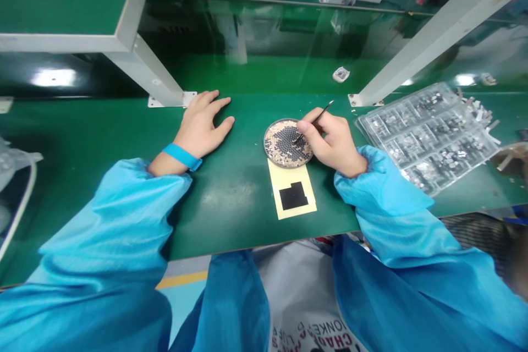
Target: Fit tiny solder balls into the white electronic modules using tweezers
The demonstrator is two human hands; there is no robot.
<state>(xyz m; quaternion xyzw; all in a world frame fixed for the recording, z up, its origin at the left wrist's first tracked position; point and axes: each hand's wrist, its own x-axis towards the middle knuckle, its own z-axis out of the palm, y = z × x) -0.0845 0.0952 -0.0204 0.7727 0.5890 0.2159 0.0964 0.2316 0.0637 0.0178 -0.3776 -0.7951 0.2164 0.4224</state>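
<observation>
My left hand point(201, 125) rests flat on the green bench mat point(235, 209), fingers apart and holding nothing, with a blue wrist strap point(182, 157) around the wrist. My right hand point(331, 142) grips a pair of fine metal tweezers point(317, 121), their tips reaching down into a round shallow dish point(264, 143). The dish holds many tiny dark and pale parts, with the dark ones massed in the middle. Touching the dish's near edge lies a cream card point(289, 176) bearing a black square patch point(293, 196).
A transparent compartment tray point(396, 104) of small metal parts lies to my right. White metal shelf legs point(144, 69) stand on the bench behind my hands. A small object point(340, 74) sits on the glossy surface beyond. A plastic bag point(12, 170) lies at far left.
</observation>
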